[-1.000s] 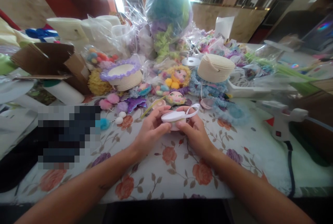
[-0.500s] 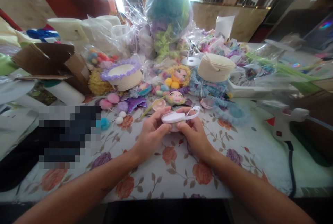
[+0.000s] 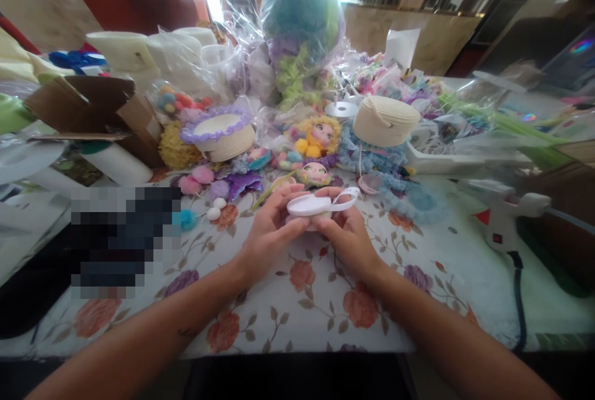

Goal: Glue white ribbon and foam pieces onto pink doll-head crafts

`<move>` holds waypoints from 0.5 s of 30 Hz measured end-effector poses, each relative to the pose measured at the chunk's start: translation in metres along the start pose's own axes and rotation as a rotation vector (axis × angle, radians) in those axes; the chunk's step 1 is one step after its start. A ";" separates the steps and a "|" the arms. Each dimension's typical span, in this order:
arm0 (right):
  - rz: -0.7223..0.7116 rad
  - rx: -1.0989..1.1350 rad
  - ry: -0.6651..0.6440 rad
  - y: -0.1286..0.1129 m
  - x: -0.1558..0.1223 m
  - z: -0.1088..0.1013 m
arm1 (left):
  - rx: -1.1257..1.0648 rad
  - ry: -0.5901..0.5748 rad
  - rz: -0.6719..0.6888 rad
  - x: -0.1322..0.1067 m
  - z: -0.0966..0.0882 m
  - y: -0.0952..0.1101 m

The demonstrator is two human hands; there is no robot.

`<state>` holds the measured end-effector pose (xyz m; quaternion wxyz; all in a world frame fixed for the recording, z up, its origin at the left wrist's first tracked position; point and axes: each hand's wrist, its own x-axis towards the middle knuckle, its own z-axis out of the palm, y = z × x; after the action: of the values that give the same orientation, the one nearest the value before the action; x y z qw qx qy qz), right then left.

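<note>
Between both hands, just above the flowered tablecloth, is a white round disc-shaped piece [image 3: 309, 204] with a looped white strip [image 3: 344, 199] at its right side. It looks like a ribbon roll, though I cannot be sure. My left hand [image 3: 268, 226] is closed around its left side, thumb along the near edge. My right hand [image 3: 348, 226] grips the right side, its thumb also at the front and the loop above its fingers. A paler lower part shows between the thumbs. Just beyond the hands lies a doll face [image 3: 314, 172], with a yellow-haired doll [image 3: 320, 130] behind it.
A hot glue gun [image 3: 506, 214] stands on the right. Pompoms [image 3: 202, 175] and a purple star [image 3: 245, 184] lie to the left. Farther back are a ruffled straw basket [image 3: 227, 139], another straw piece [image 3: 387, 121], a cardboard box [image 3: 88, 108] and a bagged teal bundle [image 3: 302, 9].
Both hands keep their hold and stay nearly in place. The white disc has tilted slightly and risen a little, and its loop now stands a touch higher.
</note>
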<state>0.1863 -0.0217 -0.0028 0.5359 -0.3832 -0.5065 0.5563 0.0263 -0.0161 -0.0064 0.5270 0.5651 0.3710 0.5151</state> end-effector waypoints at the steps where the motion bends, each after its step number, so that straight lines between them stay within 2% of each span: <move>1: 0.003 0.009 -0.009 0.000 0.000 0.000 | -0.012 -0.002 -0.006 0.000 0.000 0.000; 9: -0.020 0.087 -0.094 0.006 0.006 -0.007 | -0.049 0.065 -0.100 -0.002 0.001 0.005; 15: 0.010 0.068 -0.025 0.007 0.005 -0.004 | -0.092 0.062 -0.153 -0.001 0.002 0.006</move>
<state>0.1885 -0.0152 -0.0095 0.5393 -0.3602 -0.4919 0.5809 0.0275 -0.0182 -0.0009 0.5785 0.4942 0.4052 0.5069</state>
